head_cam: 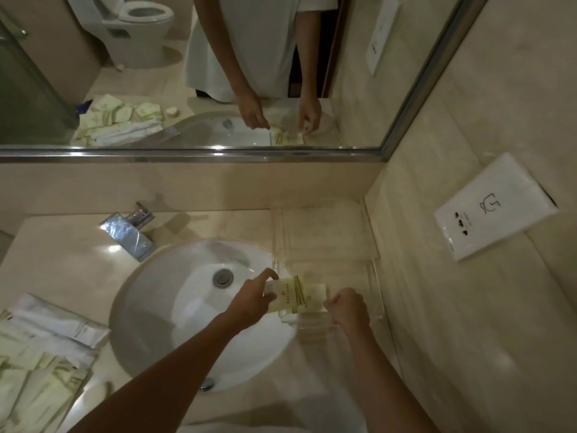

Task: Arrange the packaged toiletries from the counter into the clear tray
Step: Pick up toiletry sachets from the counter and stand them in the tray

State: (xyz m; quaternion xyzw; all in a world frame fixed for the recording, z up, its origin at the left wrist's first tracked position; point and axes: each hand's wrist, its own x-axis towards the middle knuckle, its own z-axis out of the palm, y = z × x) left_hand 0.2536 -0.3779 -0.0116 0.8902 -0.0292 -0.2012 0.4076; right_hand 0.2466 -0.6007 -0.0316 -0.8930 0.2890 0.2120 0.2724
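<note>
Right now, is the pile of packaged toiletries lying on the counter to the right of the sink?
No, the pile of packaged toiletries lies on the counter left of the sink.

Dim, warm-toned bathroom view, soft and slightly blurry throughout. Small glare spots shine on the tap (pixel 129 231) and basin (pixel 199 310). Straight lines bend towards the picture edges.

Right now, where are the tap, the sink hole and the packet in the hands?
Tap (pixel 131 231), head view, on its spout.
Sink hole (pixel 223 277), head view, on its metal plug.
Packet (pixel 295 295), head view, on its striped front.
</note>
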